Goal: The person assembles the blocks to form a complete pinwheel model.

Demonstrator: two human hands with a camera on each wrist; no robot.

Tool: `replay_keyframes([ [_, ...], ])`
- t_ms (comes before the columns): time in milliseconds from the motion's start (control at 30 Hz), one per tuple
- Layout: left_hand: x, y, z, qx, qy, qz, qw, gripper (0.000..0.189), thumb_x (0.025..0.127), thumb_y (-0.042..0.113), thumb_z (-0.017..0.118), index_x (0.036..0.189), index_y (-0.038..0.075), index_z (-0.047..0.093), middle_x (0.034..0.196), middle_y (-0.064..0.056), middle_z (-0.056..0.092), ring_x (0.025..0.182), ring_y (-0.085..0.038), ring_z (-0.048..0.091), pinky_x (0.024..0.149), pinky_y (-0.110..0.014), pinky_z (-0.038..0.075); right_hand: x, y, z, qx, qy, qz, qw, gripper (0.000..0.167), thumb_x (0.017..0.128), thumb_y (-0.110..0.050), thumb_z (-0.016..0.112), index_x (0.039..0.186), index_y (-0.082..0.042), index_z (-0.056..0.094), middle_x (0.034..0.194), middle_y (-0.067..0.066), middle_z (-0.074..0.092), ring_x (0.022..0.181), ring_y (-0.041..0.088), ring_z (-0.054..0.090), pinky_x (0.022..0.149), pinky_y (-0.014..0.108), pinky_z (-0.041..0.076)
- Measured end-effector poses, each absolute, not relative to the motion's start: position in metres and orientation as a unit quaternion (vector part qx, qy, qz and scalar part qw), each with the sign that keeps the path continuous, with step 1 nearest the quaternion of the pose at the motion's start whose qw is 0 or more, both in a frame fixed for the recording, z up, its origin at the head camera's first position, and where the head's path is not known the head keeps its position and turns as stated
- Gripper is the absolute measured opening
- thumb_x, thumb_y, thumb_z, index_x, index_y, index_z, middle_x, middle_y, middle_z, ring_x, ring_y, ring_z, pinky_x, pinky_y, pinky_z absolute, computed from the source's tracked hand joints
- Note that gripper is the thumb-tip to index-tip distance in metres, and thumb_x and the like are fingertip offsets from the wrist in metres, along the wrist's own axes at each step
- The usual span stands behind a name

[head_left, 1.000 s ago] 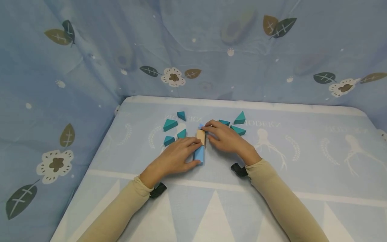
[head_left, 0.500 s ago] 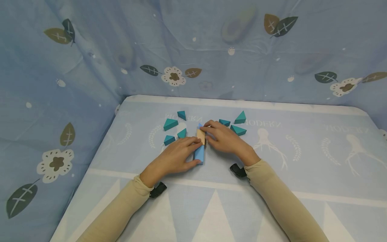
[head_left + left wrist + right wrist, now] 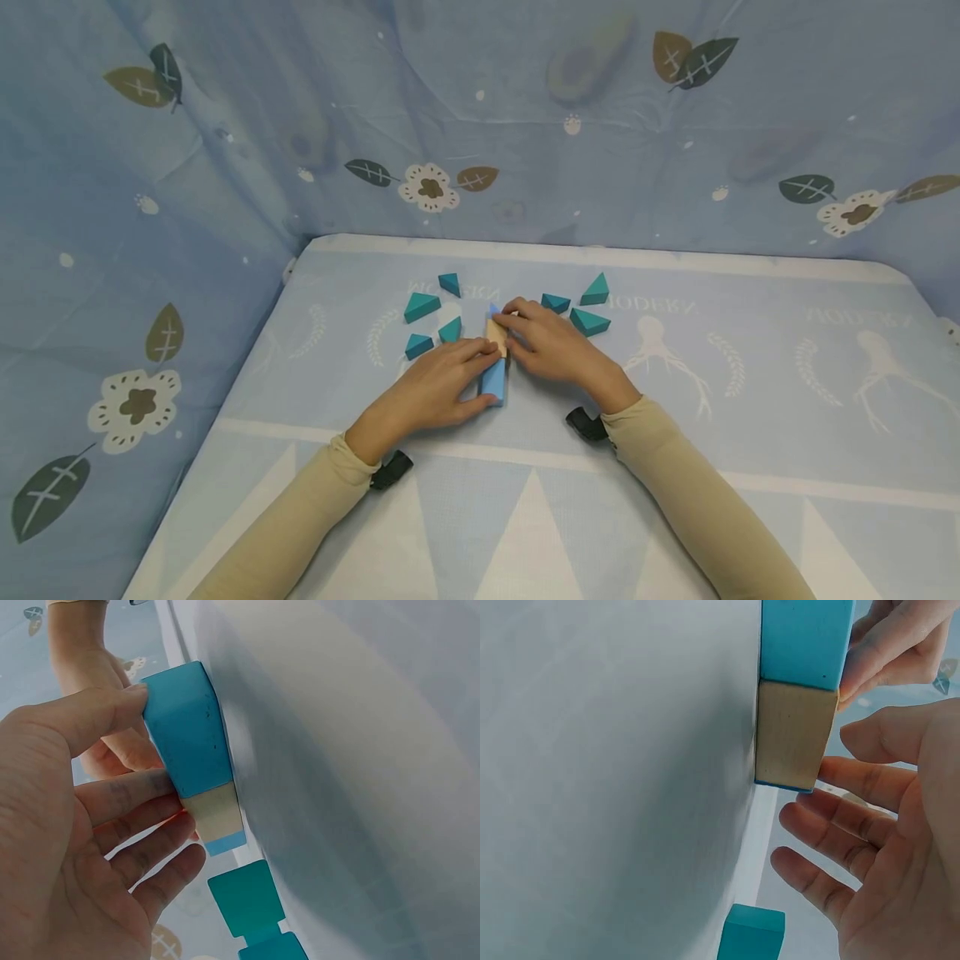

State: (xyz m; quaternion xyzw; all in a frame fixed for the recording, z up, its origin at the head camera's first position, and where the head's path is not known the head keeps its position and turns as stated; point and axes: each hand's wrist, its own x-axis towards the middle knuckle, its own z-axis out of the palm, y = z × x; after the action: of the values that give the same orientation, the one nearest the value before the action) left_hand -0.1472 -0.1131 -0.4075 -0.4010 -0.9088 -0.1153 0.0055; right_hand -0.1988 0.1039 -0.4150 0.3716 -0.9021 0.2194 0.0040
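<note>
A light-blue block (image 3: 492, 382) and a plain wooden block (image 3: 497, 335) lie end to end on the table, with a small blue piece (image 3: 493, 308) at the far end. My left hand (image 3: 438, 387) spans the light-blue block, its thumb at the near end and its index finger by the joint with the wooden block. In the left wrist view its other fingers extend loosely. My right hand (image 3: 555, 346) rests its index fingertip at the wooden block's far end. In the right wrist view its thumb appears just off the wooden block's side, with the other fingers spread.
Several teal triangular blocks (image 3: 422, 307) lie left of the row. More teal triangular blocks (image 3: 590, 322) lie to the right, just beyond my right hand. A patterned cloth covers the table (image 3: 720, 454), and a blue flowered curtain (image 3: 570, 167) hangs behind its far edge.
My right hand has shifted slightly left, bringing its thumb closer to the wooden block. My left hand stays at the light-blue block. The teal triangular blocks have not moved.
</note>
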Motion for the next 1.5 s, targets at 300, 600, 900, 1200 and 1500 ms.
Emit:
replay_keyframes([
  [300, -0.1471, -0.1124, -0.4048, -0.398, -0.91, -0.117, -0.002, 0.061, 0.091, 0.04, 0.067, 0.137, 0.002, 0.056, 0.138, -0.008, 0.055, 0.128, -0.023, 0.053, 0.108, -0.04, 0.044, -0.1993, 0.1039, -0.4153, 0.368, -0.904, 0.219, 0.005, 0.041, 0.099, -0.018, 0.056, 0.137, -0.003, 0.056, 0.128, 0.011, 0.055, 0.106, 0.025, 0.06, 0.087, 0.041, 0.052],
  [600, -0.1474, -0.1134, -0.4067, -0.396, -0.91, -0.12, -0.003, 0.062, 0.091, 0.041, 0.068, 0.137, 0.002, 0.055, 0.139, -0.009, 0.054, 0.128, -0.024, 0.053, 0.108, -0.042, 0.043, -0.1995, 0.1031, -0.4155, 0.368, -0.904, 0.216, 0.002, 0.041, 0.1, -0.019, 0.055, 0.138, -0.004, 0.056, 0.129, 0.011, 0.055, 0.107, 0.024, 0.059, 0.088, 0.041, 0.051],
  [900, -0.1453, -0.1129, -0.4043, -0.393, -0.911, -0.122, -0.006, 0.062, 0.091, 0.041, 0.068, 0.137, 0.002, 0.056, 0.139, -0.009, 0.054, 0.126, -0.025, 0.054, 0.107, -0.04, 0.045, -0.1985, 0.1029, -0.416, 0.366, -0.905, 0.216, -0.001, 0.041, 0.1, -0.02, 0.055, 0.139, -0.005, 0.055, 0.13, 0.012, 0.055, 0.109, 0.025, 0.059, 0.091, 0.043, 0.051],
  [1200, -0.1445, -0.1129, -0.4062, -0.395, -0.91, -0.122, -0.002, 0.062, 0.091, 0.041, 0.068, 0.137, 0.003, 0.056, 0.139, -0.008, 0.054, 0.127, -0.024, 0.054, 0.107, -0.04, 0.044, -0.1961, 0.1039, -0.4158, 0.364, -0.906, 0.216, -0.01, 0.042, 0.1, -0.02, 0.055, 0.14, -0.006, 0.054, 0.132, 0.012, 0.054, 0.114, 0.028, 0.058, 0.104, 0.049, 0.044],
  [1500, -0.1454, -0.1129, -0.4066, -0.398, -0.909, -0.123, 0.002, 0.061, 0.091, 0.04, 0.068, 0.137, 0.002, 0.056, 0.138, -0.008, 0.055, 0.126, -0.023, 0.054, 0.106, -0.039, 0.045, -0.1949, 0.1071, -0.4151, 0.355, -0.91, 0.212, -0.013, 0.043, 0.1, -0.019, 0.055, 0.142, -0.009, 0.053, 0.132, 0.012, 0.055, 0.114, 0.029, 0.058, 0.102, 0.049, 0.046],
])
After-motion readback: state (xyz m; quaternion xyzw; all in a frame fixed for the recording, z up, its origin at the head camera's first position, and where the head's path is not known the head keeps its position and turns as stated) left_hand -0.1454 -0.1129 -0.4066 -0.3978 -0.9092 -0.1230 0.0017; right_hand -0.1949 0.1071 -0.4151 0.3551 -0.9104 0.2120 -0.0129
